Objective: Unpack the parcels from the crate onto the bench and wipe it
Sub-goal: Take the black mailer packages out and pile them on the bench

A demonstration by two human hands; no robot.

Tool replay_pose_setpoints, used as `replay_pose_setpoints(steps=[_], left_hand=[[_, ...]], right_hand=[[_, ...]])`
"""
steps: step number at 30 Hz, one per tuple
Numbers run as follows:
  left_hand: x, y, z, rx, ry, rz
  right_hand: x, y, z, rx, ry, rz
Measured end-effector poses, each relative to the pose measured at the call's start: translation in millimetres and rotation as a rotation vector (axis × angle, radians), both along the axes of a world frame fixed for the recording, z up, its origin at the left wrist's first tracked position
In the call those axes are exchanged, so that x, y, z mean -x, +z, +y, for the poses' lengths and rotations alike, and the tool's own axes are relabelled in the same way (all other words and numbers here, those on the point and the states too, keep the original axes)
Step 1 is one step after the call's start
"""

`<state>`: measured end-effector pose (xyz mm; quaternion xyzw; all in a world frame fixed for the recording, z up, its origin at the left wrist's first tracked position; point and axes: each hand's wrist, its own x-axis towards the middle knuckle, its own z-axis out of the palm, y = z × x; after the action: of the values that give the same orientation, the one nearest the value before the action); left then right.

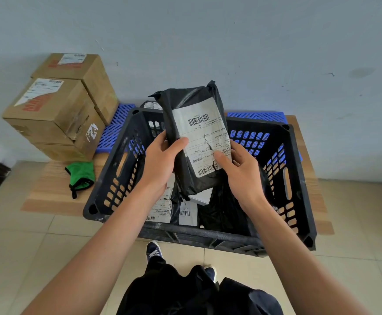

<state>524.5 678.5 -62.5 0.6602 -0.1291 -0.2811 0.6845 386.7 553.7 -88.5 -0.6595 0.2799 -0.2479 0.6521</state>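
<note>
**Parcel up out of the crate, bare surface off to my left**

I have the parcel [193,137] held in both hands above the crate [299,178]. My left hand [162,160] wraps its lower left edge, thumb across the front and fingers curled behind. My right hand [237,169] pinches the lower right corner, thumb pressed on the white label [202,135]. Its long axis runs away from me, tilted up, with the knotted end farthest from my body and the near end just over the parcels left in the crate [174,210].

What matters for the set-down is where the free surface [49,189] lies. The crate sits on it and takes up most of the middle. The open stretch I can see is on my left, in front of the cardboard boxes [56,110] and beside the green cloth [81,176]. A narrower strip shows to the right of the crate. My left hand is the nearer one to the wider side, so I judge the parcel should swing left and come down flat, clear of the cloth, which I will need for wiping later.
</note>
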Motion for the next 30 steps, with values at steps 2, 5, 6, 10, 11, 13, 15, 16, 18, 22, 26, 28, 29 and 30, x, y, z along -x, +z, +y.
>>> replay_pose_setpoints(steps=[2, 5, 6, 10, 11, 13, 15, 16, 18, 22, 26, 28, 29, 30], left_hand=[[1.7, -0.5, -1.0, 0.011, 0.037, -0.013], [3.2, -2.0, -4.2, 0.041, 0.129, -0.027], [3.5, -2.3, -5.3, 0.06, 0.159, -0.024], [8.0, -2.8, -9.3, 0.136, 0.221, 0.004], [9.6, -3.2, -10.2, 0.139, 0.226, 0.009], [11.8, -5.2, -11.3, 0.124, 0.229, 0.013], [12.1, -7.7, -10.5, 0.111, 0.223, 0.029], [11.7, -9.0, -9.0, 0.117, 0.206, 0.045], [9.0, -11.5, -3.5, 0.136, 0.147, 0.074], [-2.5, -13.2, 18.0, 0.033, 0.291, 0.034], [-13.0, -5.5, 36.8, -0.097, 0.477, -0.417], [-20.6, 4.4, 38.2, -0.184, 0.33, -0.76], [-24.5, 11.3, 37.1, -0.232, 0.206, -0.889], [-28.7, 18.1, 34.6, -0.283, 0.078, -0.977]], right_hand=[[-0.6, -0.4, 1.8, -0.009, -0.031, -0.004], [-1.0, -3.7, 5.2, -0.103, -0.148, 0.052], [-0.5, -4.9, 6.6, -0.162, -0.163, 0.078], [-1.7, -2.8, 16.9, -0.421, -0.093, 0.075], [-3.4, -0.3, 19.0, -0.468, -0.078, 0.034], [-7.1, 4.5, 21.2, -0.539, -0.062, -0.075], [-10.0, 8.9, 20.1, -0.565, -0.08, -0.153], [-10.8, 10.3, 18.3, -0.562, -0.103, -0.171], [-11.1, 11.8, 11.2, -0.555, -0.155, -0.195], [-5.9, 16.6, -12.1, -0.466, -0.208, -0.234], [2.5, 19.3, -35.7, -0.258, -0.201, -0.183], [4.7, 22.7, -45.8, -0.163, -0.127, -0.16], [5.0, 24.6, -50.0, -0.105, -0.074, -0.145], [4.9, 26.6, -53.7, -0.048, -0.016, -0.131]])
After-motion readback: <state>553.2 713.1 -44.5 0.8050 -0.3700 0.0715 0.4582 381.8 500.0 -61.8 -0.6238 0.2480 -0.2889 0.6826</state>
